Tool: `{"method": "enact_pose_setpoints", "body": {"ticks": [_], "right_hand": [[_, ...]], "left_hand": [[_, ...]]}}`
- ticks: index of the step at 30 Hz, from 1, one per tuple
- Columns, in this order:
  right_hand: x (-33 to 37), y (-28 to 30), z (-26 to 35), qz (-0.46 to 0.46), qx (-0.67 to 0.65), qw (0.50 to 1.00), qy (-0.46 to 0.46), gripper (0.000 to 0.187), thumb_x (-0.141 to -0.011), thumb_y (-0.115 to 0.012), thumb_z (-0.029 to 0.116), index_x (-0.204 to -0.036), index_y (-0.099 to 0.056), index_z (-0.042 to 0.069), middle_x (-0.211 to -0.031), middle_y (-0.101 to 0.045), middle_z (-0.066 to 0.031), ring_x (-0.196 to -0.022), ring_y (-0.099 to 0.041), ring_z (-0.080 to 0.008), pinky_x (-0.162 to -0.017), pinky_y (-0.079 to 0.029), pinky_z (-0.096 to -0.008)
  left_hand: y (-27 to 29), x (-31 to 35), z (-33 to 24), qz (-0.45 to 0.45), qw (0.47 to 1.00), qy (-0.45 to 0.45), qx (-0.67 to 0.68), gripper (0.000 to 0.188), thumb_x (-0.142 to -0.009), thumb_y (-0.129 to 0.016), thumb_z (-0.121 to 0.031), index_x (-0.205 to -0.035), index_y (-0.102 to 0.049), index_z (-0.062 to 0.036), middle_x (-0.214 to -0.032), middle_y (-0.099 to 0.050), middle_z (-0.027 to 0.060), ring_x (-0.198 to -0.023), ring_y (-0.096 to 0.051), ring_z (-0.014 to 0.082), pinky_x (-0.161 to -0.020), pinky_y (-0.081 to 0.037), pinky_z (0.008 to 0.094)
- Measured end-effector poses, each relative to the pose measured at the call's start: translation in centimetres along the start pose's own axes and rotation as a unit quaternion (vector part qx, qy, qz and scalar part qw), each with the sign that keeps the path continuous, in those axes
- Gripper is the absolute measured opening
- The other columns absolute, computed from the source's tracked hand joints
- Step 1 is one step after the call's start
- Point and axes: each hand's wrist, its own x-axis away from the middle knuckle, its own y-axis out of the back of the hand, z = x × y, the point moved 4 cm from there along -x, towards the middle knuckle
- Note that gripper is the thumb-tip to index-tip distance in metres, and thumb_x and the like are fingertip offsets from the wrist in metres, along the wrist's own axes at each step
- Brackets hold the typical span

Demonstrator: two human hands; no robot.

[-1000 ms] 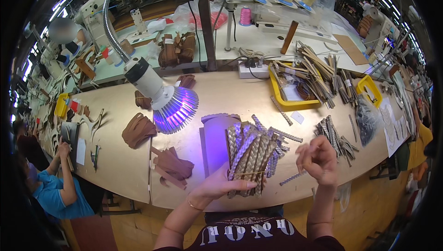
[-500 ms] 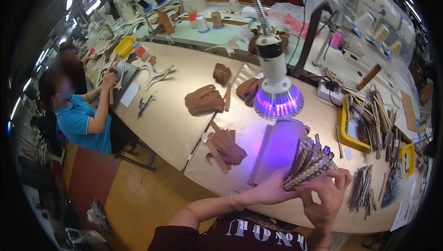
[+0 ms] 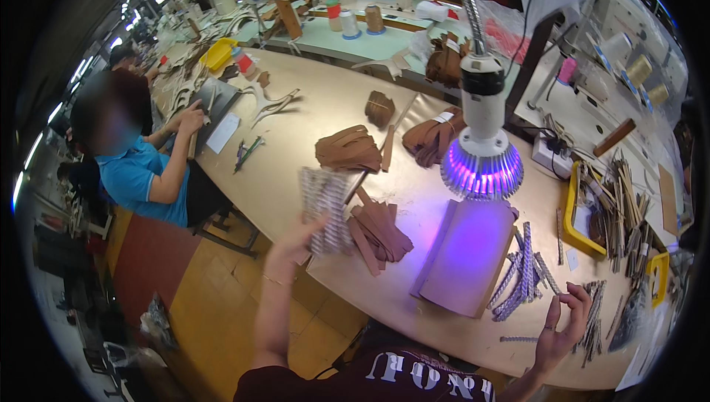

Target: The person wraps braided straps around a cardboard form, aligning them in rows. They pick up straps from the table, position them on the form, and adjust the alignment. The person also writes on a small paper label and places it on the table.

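A bundle of grey-and-white braided straps (image 3: 325,198), smeared by motion, is gripped in my left hand (image 3: 299,239) at the left of the brown strip pile (image 3: 381,235). My right hand (image 3: 563,321) is raised at the right with its fingers apart and holds nothing. Just left of its fingertips lie loose braided straps (image 3: 521,280). A brown padded board (image 3: 470,258) sits between my hands, under a lamp (image 3: 482,165) that casts violet light on it.
Brown strip bundles (image 3: 347,149) lie farther back on the gold table (image 3: 310,91). At the right are a yellow tray (image 3: 573,210) with thin strips, more braided straps (image 3: 594,328) and a small yellow box (image 3: 658,278). A co-worker in blue (image 3: 148,180) sits at the left.
My left hand has swung left with the braided bundle, away from the lamp. My right hand has come off it and moved right. Loose straps beside the board now show.
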Motion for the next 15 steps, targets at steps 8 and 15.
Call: {"method": "enact_pose_setpoints", "body": {"ticks": [8,15], "right_hand": [[2.6,1.9,-5.1,-0.042,0.077,0.987,-0.132,0.009,-0.088,-0.063,0.001,-0.096,-0.059,0.000,-0.105,-0.060,-0.0137,-0.100,-0.057,-0.0292,-0.091,-0.044,-0.0382],[3.1,3.2,-5.6,-0.029,0.165,0.979,-0.120,0.016,-0.085,-0.068,0.006,-0.100,-0.063,0.006,-0.106,-0.061,-0.0111,-0.104,-0.056,-0.0298,-0.092,-0.041,-0.0386]], "left_hand": [[13.2,-7.9,-5.4,-0.135,0.945,0.017,-0.297,0.050,-0.081,-0.078,-0.017,-0.118,-0.054,0.0073,-0.103,-0.067,0.0140,-0.088,-0.066,0.0187,-0.075,-0.055,0.0319],[16.8,-9.5,-6.1,-0.066,0.897,-0.048,-0.435,0.058,-0.078,-0.081,-0.022,-0.120,-0.054,0.0081,-0.108,-0.066,0.0128,-0.091,-0.063,0.0171,-0.080,-0.050,0.0303]]}}
